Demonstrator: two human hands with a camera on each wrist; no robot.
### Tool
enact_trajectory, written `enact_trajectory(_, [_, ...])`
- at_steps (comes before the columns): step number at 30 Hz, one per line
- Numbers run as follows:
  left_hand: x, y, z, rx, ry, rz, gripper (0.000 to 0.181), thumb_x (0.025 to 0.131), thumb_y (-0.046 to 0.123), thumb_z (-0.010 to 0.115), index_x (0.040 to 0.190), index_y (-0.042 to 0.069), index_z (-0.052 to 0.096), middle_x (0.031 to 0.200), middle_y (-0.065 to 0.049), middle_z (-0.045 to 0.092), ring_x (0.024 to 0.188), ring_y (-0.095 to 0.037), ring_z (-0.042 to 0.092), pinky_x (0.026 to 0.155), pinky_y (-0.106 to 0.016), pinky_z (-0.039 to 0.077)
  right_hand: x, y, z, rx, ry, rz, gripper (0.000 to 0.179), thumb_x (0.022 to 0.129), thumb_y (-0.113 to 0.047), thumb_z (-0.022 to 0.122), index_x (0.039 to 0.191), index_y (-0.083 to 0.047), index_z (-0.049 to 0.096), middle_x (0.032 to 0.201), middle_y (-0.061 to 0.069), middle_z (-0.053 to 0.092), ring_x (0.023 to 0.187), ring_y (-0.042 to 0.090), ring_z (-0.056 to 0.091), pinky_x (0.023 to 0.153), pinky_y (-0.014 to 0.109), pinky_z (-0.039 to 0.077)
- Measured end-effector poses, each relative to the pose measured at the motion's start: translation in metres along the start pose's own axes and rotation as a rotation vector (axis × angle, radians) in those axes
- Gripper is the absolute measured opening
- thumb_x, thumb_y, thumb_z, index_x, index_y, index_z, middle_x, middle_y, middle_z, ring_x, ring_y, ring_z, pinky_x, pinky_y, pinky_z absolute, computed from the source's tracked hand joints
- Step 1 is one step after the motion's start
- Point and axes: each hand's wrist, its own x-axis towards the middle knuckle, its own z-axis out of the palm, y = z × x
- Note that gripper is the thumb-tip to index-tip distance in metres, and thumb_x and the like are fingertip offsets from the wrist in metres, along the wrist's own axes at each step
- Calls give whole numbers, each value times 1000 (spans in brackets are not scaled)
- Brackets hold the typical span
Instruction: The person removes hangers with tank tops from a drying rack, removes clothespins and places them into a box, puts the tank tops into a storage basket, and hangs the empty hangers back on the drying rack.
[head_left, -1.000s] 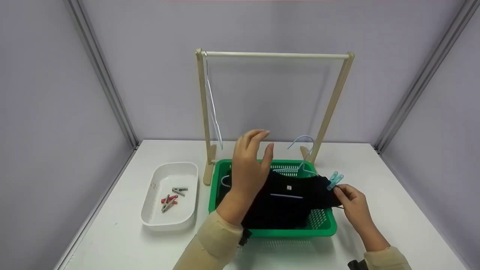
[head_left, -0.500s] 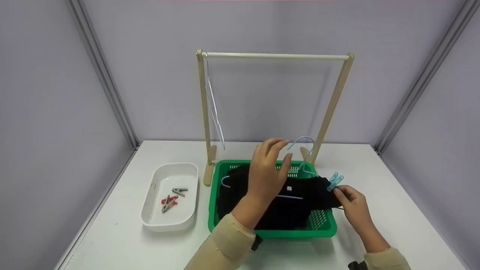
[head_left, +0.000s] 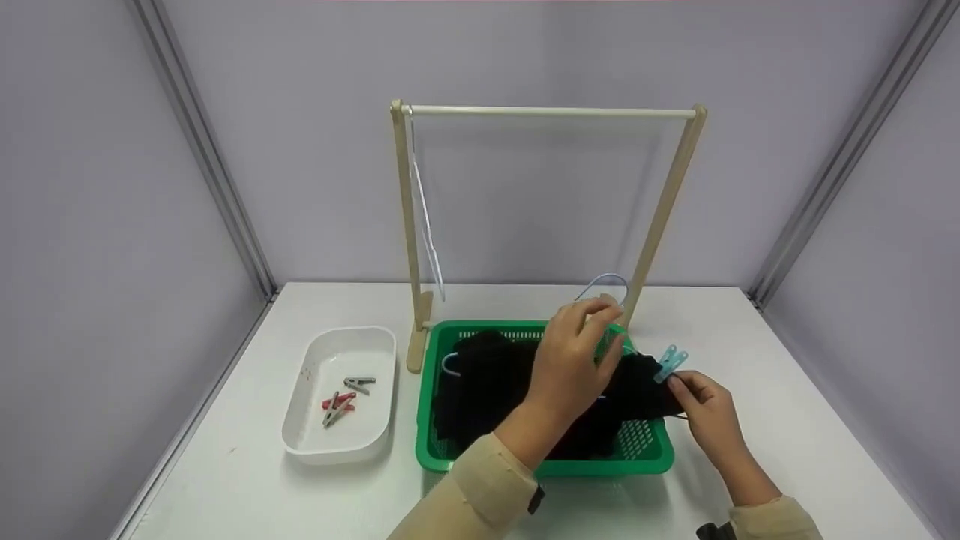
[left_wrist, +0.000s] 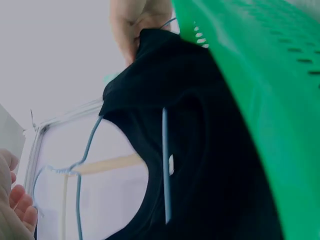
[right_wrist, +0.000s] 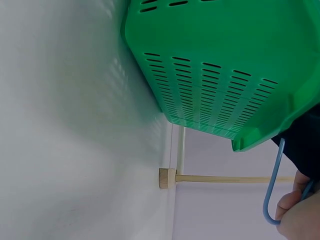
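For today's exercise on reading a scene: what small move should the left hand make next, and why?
Probably close the left hand round the blue hanger's hook and lift. Its fingers are already at the hook, the black garment lies in the green basket, and the right hand holds its far shoulder.

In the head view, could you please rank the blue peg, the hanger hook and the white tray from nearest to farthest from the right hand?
1. Blue peg, just above the right hand.
2. Hanger hook, farther back, by the left hand.
3. White tray, far left.
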Motion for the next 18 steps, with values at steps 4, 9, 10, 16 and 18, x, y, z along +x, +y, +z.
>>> enact_trajectory(4, [-4, 9, 11, 28, -79, 55, 28, 96, 24, 68, 122, 15, 67, 124, -1, 62, 113, -14, 60, 102, -24, 46, -1, -3, -1, 22, -18, 16, 21, 103, -15, 59, 105, 4, 68, 94, 3, 71, 85, 9, 68, 74, 22, 57])
enact_trajectory(9, [-7, 18, 24, 69, -168, 82, 27, 97, 26, 67, 122, 17, 67, 125, 1, 62, 116, -13, 59, 107, -24, 42, -1, -4, 0, 14, -24, 33, 20, 103, -10, 57, 108, 5, 68, 96, 7, 71, 85, 8, 69, 74, 23, 58])
enact_trajectory(10, [-7, 19, 27, 79, -180, 84, 27, 97, 26, 67, 122, 17, 67, 126, 2, 62, 117, -13, 59, 107, -24, 41, -1, -4, 0, 10, -25, 36, 20, 103, -10, 56, 108, 5, 68, 96, 8, 71, 85, 8, 69, 74, 23, 58])
enact_trajectory(16, [-6, 28, 41, 134, -249, 93, 28, 99, 32, 64, 123, 18, 67, 128, 2, 62, 119, -11, 58, 108, -24, 40, -2, -4, -1, 10, -29, 37, 21, 103, -14, 56, 108, 4, 67, 93, 3, 71, 84, 9, 69, 74, 23, 58])
enact_trajectory(18, [-5, 29, 45, 146, -274, 93, 28, 99, 33, 63, 123, 18, 66, 128, 3, 62, 120, -10, 57, 109, -24, 40, -3, -3, -1, 19, -27, 23, 22, 103, -15, 57, 108, 3, 67, 93, 1, 71, 84, 9, 69, 74, 24, 58])
